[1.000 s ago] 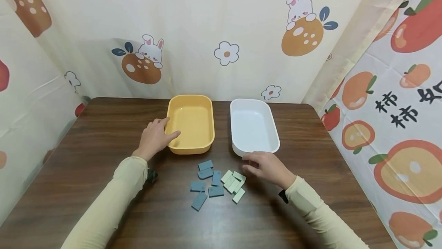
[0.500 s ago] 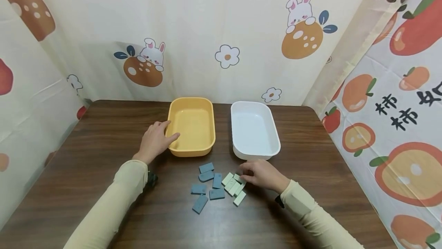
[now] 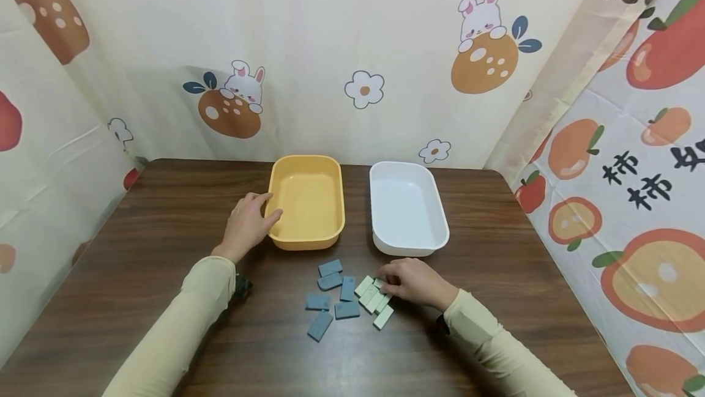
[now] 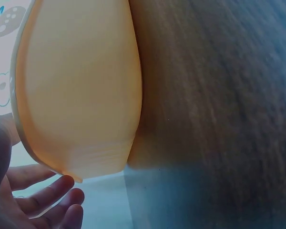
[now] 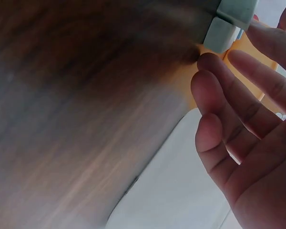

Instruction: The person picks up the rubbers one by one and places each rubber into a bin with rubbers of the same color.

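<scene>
Right hand (image 3: 415, 282): fingers bent at far end of pale green tiles (image 3: 370, 299), fingertip apparently against one; whether pinched, cannot tell. Tiles likely light, stiff, smooth-faced, hard to break; best held by long edges, thumb opposite fingertip. Nearest tile partly hidden under fingertips, others bunched just left and nearer person. Blue-grey tiles (image 3: 331, 282) farther left of grip. White tray (image 3: 410, 249) just beyond. Left hand (image 3: 245, 226) relaxed, fingers spread, at left rim of yellow tray (image 3: 305, 244).

Left hand (image 3: 246, 224) splayed, right hand (image 3: 415, 281) loosely curled
</scene>
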### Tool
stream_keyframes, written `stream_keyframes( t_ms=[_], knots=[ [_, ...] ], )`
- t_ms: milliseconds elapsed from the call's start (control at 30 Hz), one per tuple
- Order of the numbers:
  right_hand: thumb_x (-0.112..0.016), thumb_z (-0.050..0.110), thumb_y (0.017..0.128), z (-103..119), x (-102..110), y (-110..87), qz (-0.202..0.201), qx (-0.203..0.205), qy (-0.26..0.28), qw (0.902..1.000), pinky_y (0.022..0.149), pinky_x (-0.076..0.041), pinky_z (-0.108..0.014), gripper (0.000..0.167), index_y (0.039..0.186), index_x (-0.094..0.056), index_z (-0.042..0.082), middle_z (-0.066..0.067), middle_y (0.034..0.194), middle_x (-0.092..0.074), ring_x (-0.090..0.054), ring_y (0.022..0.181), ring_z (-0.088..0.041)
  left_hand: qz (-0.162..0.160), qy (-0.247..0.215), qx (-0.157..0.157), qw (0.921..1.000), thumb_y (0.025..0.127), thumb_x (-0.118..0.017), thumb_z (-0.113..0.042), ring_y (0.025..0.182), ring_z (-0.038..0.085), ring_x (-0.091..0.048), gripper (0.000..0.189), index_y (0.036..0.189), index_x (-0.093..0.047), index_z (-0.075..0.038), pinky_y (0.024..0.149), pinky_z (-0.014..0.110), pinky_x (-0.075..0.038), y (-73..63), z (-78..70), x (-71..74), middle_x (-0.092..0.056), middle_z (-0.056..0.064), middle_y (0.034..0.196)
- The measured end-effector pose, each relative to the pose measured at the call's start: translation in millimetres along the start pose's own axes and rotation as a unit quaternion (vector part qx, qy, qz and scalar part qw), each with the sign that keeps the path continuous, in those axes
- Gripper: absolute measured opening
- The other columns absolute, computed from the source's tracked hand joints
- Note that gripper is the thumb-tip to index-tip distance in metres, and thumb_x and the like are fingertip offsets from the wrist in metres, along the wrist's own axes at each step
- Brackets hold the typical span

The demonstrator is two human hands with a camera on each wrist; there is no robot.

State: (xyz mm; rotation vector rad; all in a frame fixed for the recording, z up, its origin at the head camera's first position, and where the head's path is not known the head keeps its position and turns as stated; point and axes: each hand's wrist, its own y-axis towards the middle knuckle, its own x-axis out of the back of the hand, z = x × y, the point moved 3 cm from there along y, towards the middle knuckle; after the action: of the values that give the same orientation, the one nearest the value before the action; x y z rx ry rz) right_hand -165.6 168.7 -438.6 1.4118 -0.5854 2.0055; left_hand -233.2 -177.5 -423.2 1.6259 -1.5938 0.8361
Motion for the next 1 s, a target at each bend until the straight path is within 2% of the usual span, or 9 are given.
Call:
stream_keyframes(
  t_ms=[267,400,500,633,867,1000],
  knots=[
    [-0.073,0.022,0.085,1.1,-1.3,2.4,0.010,-0.002,-0.004,0.9999,0.065,-0.044,-0.020,0.022,0.106,-0.073,0.014,0.005,0.090,-0.069,-0.051,0.070,-0.002,-0.021,-0.004,-0.009,0.9997,0.096,-0.056,-0.032,0.120,0.042,-0.049,0.051,0.137,-0.053,-0.002,0.101,0.059,-0.039,0.0,1.4,0.8,-0.052,0.024,0.131],
    [-0.074,0.019,0.085,0.4,-1.2,3.6,0.017,-0.004,0.006,0.9998,0.062,-0.041,-0.019,0.021,0.105,-0.073,0.013,0.005,0.079,-0.063,-0.048,0.066,-0.001,-0.036,-0.003,-0.013,0.9993,0.096,-0.056,-0.029,0.118,0.042,-0.051,0.048,0.135,-0.056,-0.002,0.100,0.058,-0.040,0.5,2.0,0.7,-0.055,0.023,0.128],
    [-0.073,0.017,0.085,-0.2,-1.4,4.7,0.020,-0.008,0.013,0.9997,0.061,-0.040,-0.018,0.022,0.106,-0.073,0.012,0.005,0.078,-0.062,-0.046,0.065,-0.001,-0.051,-0.001,-0.022,0.9984,0.095,-0.054,-0.024,0.114,0.041,-0.053,0.044,0.133,-0.058,-0.001,0.098,0.057,-0.041,0.2,2.5,0.8,-0.057,0.023,0.125],
    [-0.073,0.017,0.085,0.2,-1.7,5.3,0.018,-0.011,0.017,0.9996,0.062,-0.042,-0.018,0.022,0.106,-0.074,0.013,0.004,0.085,-0.066,-0.047,0.068,-0.001,-0.068,-0.004,-0.029,0.9972,0.095,-0.050,-0.019,0.110,0.041,-0.055,0.042,0.131,-0.060,0.000,0.096,0.057,-0.041,-0.7,2.3,1.4,-0.059,0.023,0.122],
    [-0.075,0.015,0.083,2.9,-1.5,7.1,0.016,-0.009,0.016,0.9997,0.060,-0.038,-0.018,0.021,0.103,-0.074,0.010,0.006,0.073,-0.056,-0.043,0.064,-0.002,-0.070,-0.011,-0.028,0.9971,0.095,-0.048,-0.017,0.109,0.040,-0.056,0.041,0.130,-0.061,0.000,0.096,0.057,-0.041,-1.3,2.6,1.0,-0.060,0.022,0.121],
    [-0.075,0.013,0.082,2.3,-1.6,7.1,0.011,-0.013,0.013,0.9998,0.060,-0.038,-0.018,0.020,0.102,-0.074,0.010,0.006,0.073,-0.056,-0.043,0.064,-0.002,-0.070,-0.016,-0.028,0.9970,0.095,-0.048,-0.015,0.107,0.039,-0.056,0.040,0.130,-0.060,0.001,0.092,0.055,-0.043,-0.1,1.9,-0.1,-0.059,0.022,0.120]
  ],
)
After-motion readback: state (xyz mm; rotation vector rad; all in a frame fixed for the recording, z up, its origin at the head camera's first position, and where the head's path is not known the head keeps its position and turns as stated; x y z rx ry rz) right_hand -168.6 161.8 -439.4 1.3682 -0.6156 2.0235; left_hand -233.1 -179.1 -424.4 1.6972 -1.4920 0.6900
